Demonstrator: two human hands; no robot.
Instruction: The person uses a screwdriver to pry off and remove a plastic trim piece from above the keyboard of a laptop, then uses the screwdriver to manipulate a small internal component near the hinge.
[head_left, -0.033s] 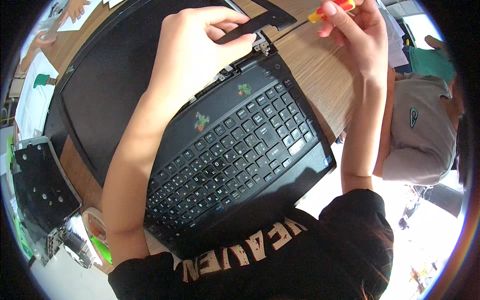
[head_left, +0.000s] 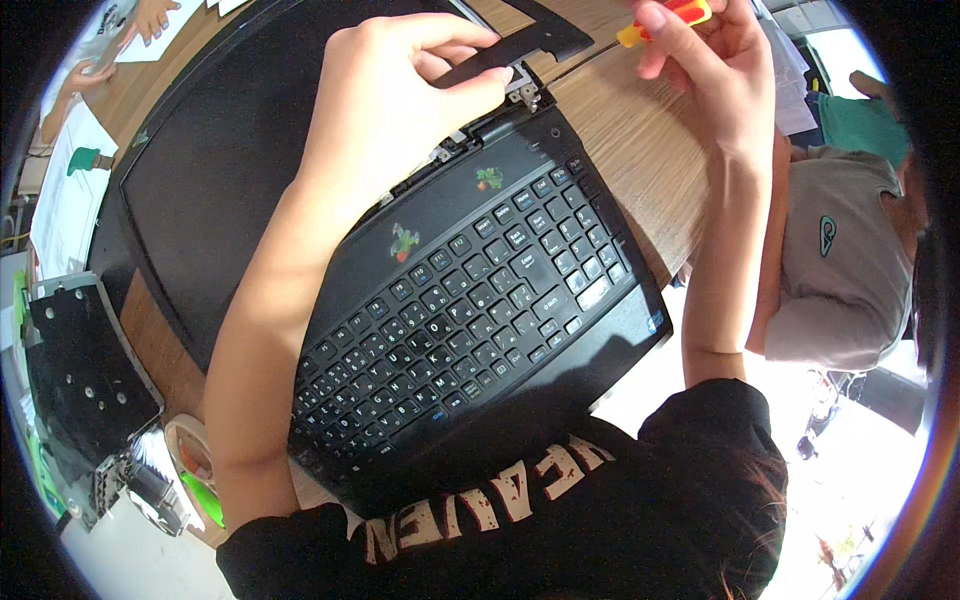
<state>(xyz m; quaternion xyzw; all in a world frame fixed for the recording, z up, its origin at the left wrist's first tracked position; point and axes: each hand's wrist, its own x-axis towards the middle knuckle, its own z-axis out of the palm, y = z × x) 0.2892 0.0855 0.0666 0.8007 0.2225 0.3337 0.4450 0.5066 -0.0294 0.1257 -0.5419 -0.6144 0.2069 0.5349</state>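
A black laptop (head_left: 470, 300) lies unfolded on the wooden table, its keyboard towards me and its dark screen (head_left: 240, 150) laid back at the far left. Thumb and fingers of my left hand (head_left: 385, 95) pinch the black plastic screen bezel (head_left: 560, 38), which is lifted away near the right hinge. Below that grip the bare metal hinge (head_left: 525, 90) shows. Up at the right, apart from the laptop, my right hand (head_left: 720, 75) is closed around a red-and-yellow screwdriver (head_left: 685, 14); only part of its handle shows, its shaft out of sight.
To the left stands a dark panel (head_left: 85, 350) with metal parts (head_left: 135, 490) beside it. A round wooden holder (head_left: 188, 445) sits near my left forearm. Another person in a grey shirt (head_left: 840, 260) is close on the right. Someone's hands (head_left: 150, 18) rest by papers at the far left.
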